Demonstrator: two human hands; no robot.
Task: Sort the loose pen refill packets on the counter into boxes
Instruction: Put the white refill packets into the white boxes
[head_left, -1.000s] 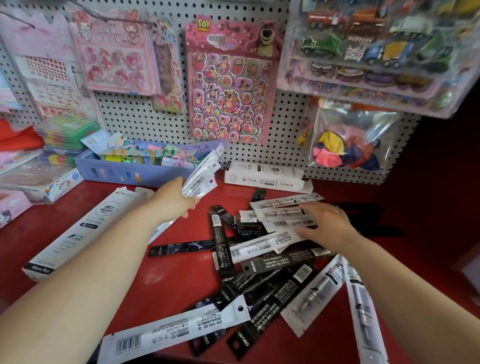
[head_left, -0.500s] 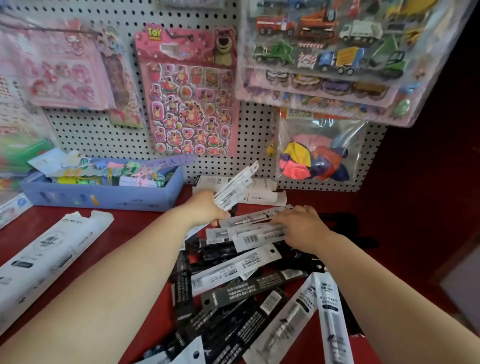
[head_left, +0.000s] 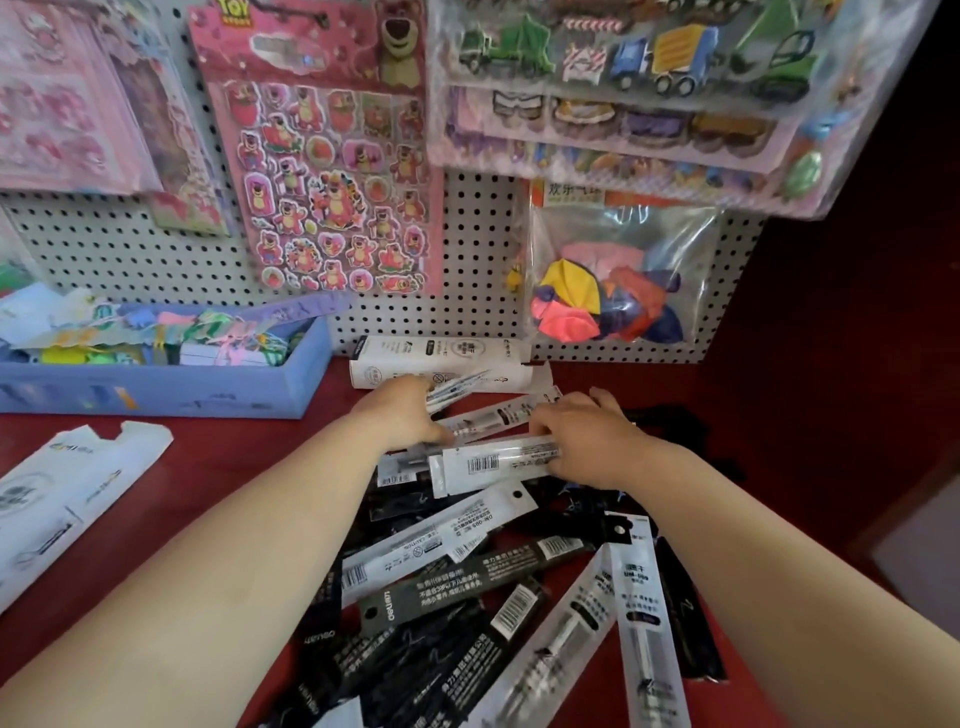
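A heap of black and white pen refill packets (head_left: 467, 587) lies on the red counter (head_left: 218, 483). My left hand (head_left: 400, 413) grips a small bundle of white packets (head_left: 454, 387) just above the heap's far end. My right hand (head_left: 587, 441) rests on the pile and holds one white packet (head_left: 493, 462) by its right end. A white refill box (head_left: 441, 361) lies against the pegboard right behind both hands. A second white box (head_left: 67, 493) lies flat at the left, its flaps open.
A blue tray (head_left: 156, 387) full of colourful stationery stands at the back left. Sticker sheets (head_left: 327, 171), toy truck packs (head_left: 623, 78) and a bag of balloons (head_left: 608, 291) hang on the pegboard (head_left: 478, 249) over the counter's back. A dark red wall closes the right side.
My left hand has come down and right with its bundle of white packets, to just in front of the far box. My right hand has closed on a white packet atop the pile.
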